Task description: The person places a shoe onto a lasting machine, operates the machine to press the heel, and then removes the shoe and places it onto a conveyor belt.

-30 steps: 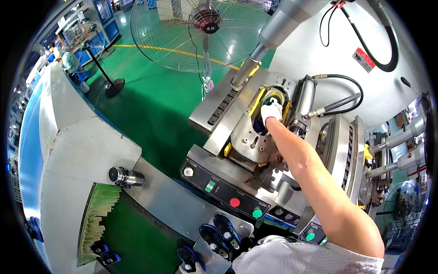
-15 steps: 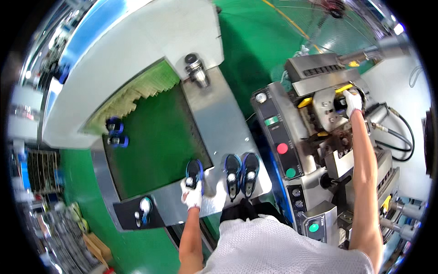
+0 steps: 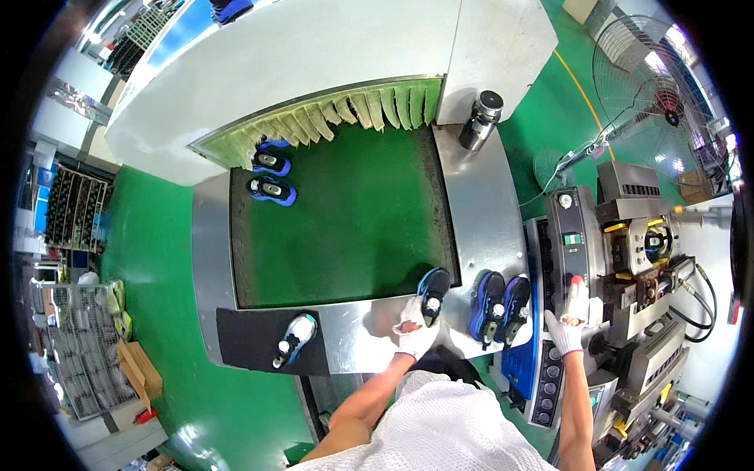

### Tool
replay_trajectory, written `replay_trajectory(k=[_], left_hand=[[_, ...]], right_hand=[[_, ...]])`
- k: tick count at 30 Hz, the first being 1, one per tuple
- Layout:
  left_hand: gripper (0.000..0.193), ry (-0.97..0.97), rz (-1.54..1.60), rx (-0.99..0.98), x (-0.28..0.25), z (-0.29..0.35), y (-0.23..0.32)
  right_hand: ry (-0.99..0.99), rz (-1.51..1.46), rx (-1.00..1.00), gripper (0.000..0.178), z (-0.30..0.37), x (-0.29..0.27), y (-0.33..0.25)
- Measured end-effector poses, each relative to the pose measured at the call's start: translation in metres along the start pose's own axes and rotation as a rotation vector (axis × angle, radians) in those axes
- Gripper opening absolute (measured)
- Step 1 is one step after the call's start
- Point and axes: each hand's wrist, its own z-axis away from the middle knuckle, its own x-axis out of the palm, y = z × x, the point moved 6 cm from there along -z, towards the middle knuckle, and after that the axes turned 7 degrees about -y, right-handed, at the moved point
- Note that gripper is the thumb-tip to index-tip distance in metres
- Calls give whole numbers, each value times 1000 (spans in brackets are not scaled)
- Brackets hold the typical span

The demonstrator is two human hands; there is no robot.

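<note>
My left hand (image 3: 415,336), in a white glove, grips a black sneaker with a blue sole (image 3: 434,289) by its heel end, at the front edge of the green conveyor belt (image 3: 345,212). My right hand (image 3: 567,323), also gloved, is over the machine's control panel (image 3: 559,235), its fingers apart and holding nothing. One fingertip reaches a red button (image 3: 576,280), though whether it presses is unclear. Beyond that hand, a dark shoe (image 3: 654,242) sits inside the pressing machine (image 3: 620,271). A pair of black and blue sneakers (image 3: 488,306) stands on the metal ledge between my hands.
Two more sneakers (image 3: 272,191) lie on the belt's far left, near the fringed curtain (image 3: 338,110). A white and black shoe (image 3: 297,337) rests on a black mat (image 3: 243,345). A steel flask (image 3: 481,120) stands at the far right of the ledge; behind it is a fan (image 3: 660,102).
My right hand has come away from the press, back to the control panel. The left hand still holds its sneaker. The whole view has turned and shifted.
</note>
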Motion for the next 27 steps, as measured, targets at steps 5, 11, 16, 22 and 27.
replay_trajectory(k=[5,11,16,22,27], left_hand=[[77,-277,271,-185,-12,-11,-17],[79,-372,254,-341,-43,-50,-51],[72,-461,255,-138,-46,-62,8],[73,-703,-265,224,-25,17,121],[59,-1182,-342,468,-37,135,219]], right_hand=[[-51,-528,-118,92,19,27,-142],[37,-642,360,69,29,142,-144],[-164,-1235,543,58,55,87,-140],[286,-1408,735,74,200,53,-162],[771,-1480,998,73,357,-14,-194]])
